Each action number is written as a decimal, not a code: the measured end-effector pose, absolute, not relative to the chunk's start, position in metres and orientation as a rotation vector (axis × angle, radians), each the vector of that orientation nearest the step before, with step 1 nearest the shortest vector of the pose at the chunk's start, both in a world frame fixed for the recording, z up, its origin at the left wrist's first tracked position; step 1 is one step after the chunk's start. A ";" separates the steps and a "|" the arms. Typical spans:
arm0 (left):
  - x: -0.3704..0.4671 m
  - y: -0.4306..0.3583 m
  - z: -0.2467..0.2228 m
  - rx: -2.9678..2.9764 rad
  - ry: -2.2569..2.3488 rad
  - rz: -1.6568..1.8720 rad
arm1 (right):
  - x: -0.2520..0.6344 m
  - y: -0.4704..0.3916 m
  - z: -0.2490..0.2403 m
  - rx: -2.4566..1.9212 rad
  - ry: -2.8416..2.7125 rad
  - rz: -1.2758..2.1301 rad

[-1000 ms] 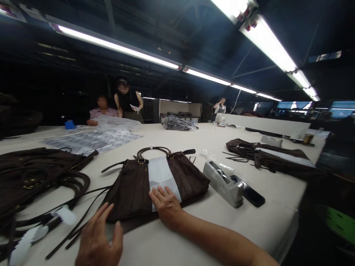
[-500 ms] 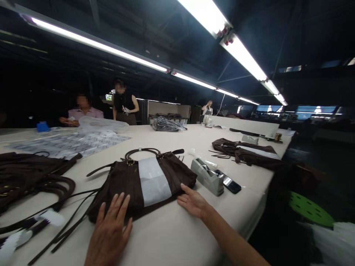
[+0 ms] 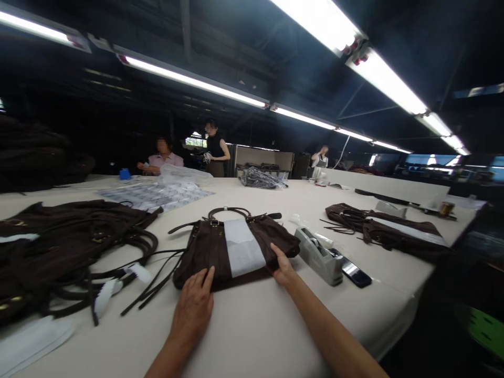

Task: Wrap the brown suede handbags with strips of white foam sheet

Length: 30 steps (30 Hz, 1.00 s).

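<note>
A dark brown handbag (image 3: 212,252) lies flat on the table, with a white paper band (image 3: 244,249) around its middle and its handles pointing away from me. My left hand (image 3: 196,299) rests its outstretched fingers on the bag's near left edge. At the near right corner, my right hand (image 3: 281,266) pinches the bag, thumb on top and the other fingers mostly hidden below. Just right of the bag stands a grey tape dispenser (image 3: 321,260). Thin dark straps (image 3: 157,281) trail from the bag's left side.
More brown bags (image 3: 79,236) are heaped at the left, near white gloves (image 3: 35,341). A phone (image 3: 356,270) lies beside the dispenser. Another banded bag (image 3: 394,231) is at the right. Plastic-wrapped goods (image 3: 260,177) and co-workers (image 3: 216,149) are across the table (image 3: 252,336).
My view has swung left, so the scene appears further right. My left hand's fingers have drawn closer together at the bag's edge. My right hand has closed on its corner.
</note>
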<state>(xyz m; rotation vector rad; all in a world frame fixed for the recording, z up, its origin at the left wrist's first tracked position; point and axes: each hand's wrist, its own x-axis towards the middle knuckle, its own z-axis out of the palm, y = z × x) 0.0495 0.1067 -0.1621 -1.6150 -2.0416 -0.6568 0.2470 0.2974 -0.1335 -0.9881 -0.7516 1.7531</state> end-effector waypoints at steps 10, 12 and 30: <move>0.023 0.103 -0.118 -1.139 -2.239 -1.136 | 0.266 0.261 -0.140 -1.005 -0.810 1.814; 0.022 0.099 -0.113 -1.072 -2.396 -1.108 | 0.283 0.237 -0.140 -1.063 -1.048 1.908; 0.011 0.087 -0.113 -0.578 -2.955 -1.246 | 0.026 0.276 -0.084 0.011 -2.657 0.750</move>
